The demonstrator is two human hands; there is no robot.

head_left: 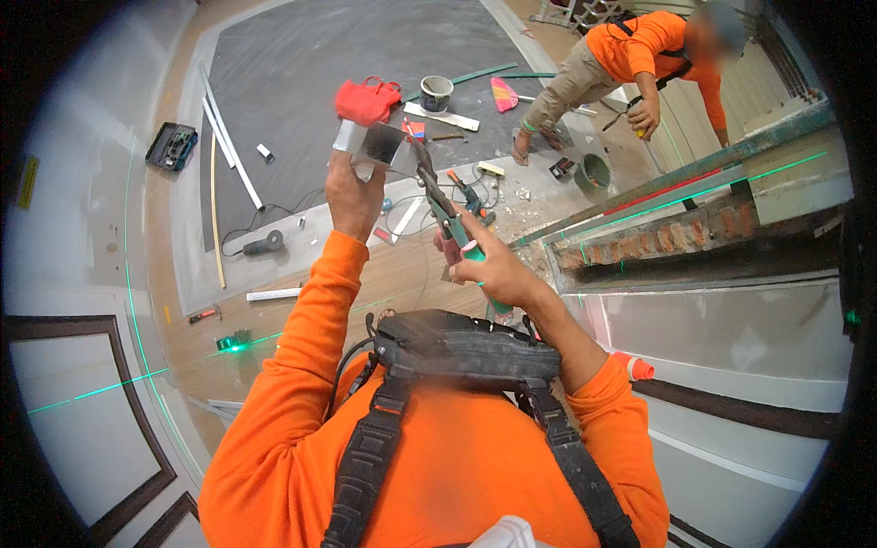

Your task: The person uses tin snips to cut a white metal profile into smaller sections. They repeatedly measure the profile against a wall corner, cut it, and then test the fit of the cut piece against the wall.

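Observation:
My left hand (354,196) is raised and closed on a short piece of shiny metal channel (382,143). In my right hand (501,271) are tin snips (446,215) with green handles, the fingers wrapped around them. The jaws of the snips point up and away, meeting the right edge of the metal piece; whether they bite into it is too small to tell. Part of the snips' handles lies hidden behind my fingers. Beyond the metal piece, a red bag (367,102) lies on the floor.
A co-worker (630,64) in orange bends over at the far right, by a wall opening with exposed brick (676,237). An angle grinder (265,243), a drill (468,194), a bucket (437,91) and a laser level (234,342) stand or lie on the floor.

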